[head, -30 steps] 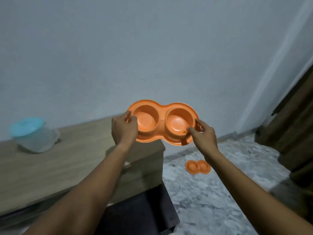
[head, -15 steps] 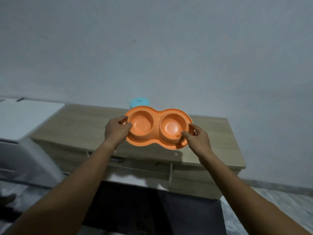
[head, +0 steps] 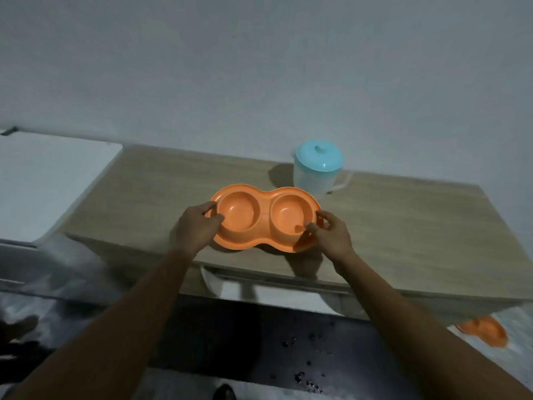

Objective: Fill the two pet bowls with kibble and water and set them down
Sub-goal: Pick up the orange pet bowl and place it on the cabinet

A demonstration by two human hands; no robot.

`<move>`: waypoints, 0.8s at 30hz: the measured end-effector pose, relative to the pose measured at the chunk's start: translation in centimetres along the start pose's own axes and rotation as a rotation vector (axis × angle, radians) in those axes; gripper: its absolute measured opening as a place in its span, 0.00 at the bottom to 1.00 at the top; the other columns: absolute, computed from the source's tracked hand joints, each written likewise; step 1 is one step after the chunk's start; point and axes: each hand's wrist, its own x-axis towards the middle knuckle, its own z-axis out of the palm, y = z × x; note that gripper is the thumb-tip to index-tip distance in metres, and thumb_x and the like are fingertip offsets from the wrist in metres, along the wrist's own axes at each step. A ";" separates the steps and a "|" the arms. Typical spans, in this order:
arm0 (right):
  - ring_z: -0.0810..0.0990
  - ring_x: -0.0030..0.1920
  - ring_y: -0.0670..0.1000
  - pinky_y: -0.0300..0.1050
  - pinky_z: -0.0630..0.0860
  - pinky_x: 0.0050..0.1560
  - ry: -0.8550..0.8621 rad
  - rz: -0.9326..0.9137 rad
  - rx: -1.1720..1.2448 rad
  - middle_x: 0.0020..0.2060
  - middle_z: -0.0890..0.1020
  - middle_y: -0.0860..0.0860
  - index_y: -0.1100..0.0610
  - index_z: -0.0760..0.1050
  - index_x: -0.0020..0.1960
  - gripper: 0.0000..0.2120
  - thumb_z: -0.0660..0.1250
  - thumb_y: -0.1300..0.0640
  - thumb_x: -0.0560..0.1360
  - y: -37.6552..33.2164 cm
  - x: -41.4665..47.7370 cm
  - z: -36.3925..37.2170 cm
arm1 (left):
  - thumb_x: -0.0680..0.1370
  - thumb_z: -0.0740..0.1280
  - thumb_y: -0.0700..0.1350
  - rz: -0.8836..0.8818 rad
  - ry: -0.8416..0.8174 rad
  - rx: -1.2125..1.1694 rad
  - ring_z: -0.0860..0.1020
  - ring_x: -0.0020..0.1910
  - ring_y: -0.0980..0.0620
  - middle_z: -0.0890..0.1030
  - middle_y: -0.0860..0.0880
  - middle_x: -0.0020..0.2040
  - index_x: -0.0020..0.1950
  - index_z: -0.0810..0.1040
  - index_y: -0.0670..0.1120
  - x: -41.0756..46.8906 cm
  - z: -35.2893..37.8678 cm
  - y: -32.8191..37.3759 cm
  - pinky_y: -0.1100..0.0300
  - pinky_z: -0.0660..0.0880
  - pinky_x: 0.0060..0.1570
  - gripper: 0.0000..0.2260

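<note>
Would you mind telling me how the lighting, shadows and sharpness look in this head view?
Head view: dim, bluish light; the jug casts a soft shadow leftward on the wooden cabinet top; the double pet bowl shadows the wood beneath it; edges are softly blurred and bowed by the wide-angle lens; no glare.

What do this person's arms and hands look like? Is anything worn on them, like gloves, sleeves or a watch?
Both are bare. The left hand and right hand wear no gloves, and no rings show at this blur. Both forearms are uncovered as far as the picture's bottom edge: no sleeve, watch or wristband appears on either. No markings can be made out in the dim light.
</note>
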 end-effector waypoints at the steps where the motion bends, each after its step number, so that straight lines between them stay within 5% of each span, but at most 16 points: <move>1: 0.78 0.64 0.58 0.61 0.75 0.66 0.001 0.025 0.002 0.67 0.78 0.57 0.53 0.71 0.74 0.28 0.72 0.48 0.76 -0.1 0.6 1.2 | 0.71 0.69 0.54 -0.014 -0.003 0.017 0.79 0.60 0.45 0.80 0.49 0.65 0.67 0.78 0.55 1.4 -0.2 -0.5 0.51 0.74 0.62 0.24; 9: 0.78 0.65 0.59 0.59 0.75 0.67 0.138 0.141 0.005 0.67 0.78 0.58 0.53 0.74 0.72 0.25 0.71 0.48 0.77 -0.1 4.5 7.4 | 0.78 0.68 0.48 -0.033 -0.058 -0.002 0.75 0.65 0.44 0.77 0.46 0.69 0.71 0.75 0.49 8.4 0.3 -2.5 0.61 0.66 0.52 0.21; 19: 0.77 0.67 0.59 0.54 0.73 0.66 0.272 0.120 -0.038 0.67 0.79 0.57 0.55 0.75 0.71 0.24 0.68 0.45 0.79 1.0 4.5 9.7 | 0.79 0.66 0.53 0.034 -0.078 0.020 0.74 0.67 0.45 0.76 0.44 0.69 0.72 0.74 0.48 8.4 0.4 -4.1 0.59 0.69 0.59 0.22; 24: 0.77 0.66 0.58 0.50 0.74 0.61 0.232 0.093 -0.002 0.67 0.78 0.60 0.56 0.74 0.72 0.25 0.70 0.47 0.78 2.0 2.0 9.7 | 0.79 0.66 0.52 0.063 -0.077 0.041 0.77 0.54 0.49 0.80 0.44 0.56 0.73 0.73 0.49 5.1 0.4 -5.4 0.65 0.64 0.46 0.22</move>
